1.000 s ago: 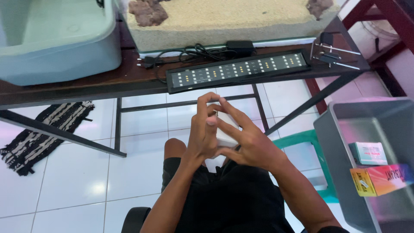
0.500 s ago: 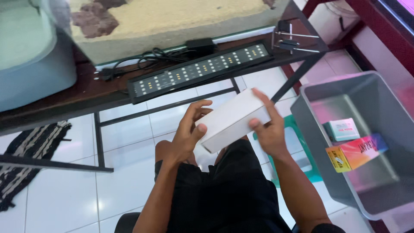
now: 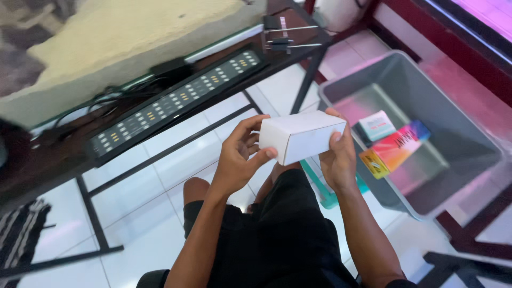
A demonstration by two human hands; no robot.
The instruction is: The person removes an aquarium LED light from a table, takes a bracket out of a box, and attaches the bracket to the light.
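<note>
Beyond the hands runs a dark table [image 3: 48, 160] bearing a long LED light bar [image 3: 176, 104]. Right of them, a grey bin [image 3: 469, 133] holds a colourful carton [image 3: 393, 148]. Left hand [image 3: 237, 160] and right hand [image 3: 336, 152] grasp a white box [image 3: 301, 136] by its ends.

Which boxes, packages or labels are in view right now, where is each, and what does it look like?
White box: plain, oblong, held between the left hand and right hand above the lap.
Small box: white and teal, lying in the grey bin on the right.
Long box: yellow, orange, pink and blue, in the same bin beside the small one.
</note>
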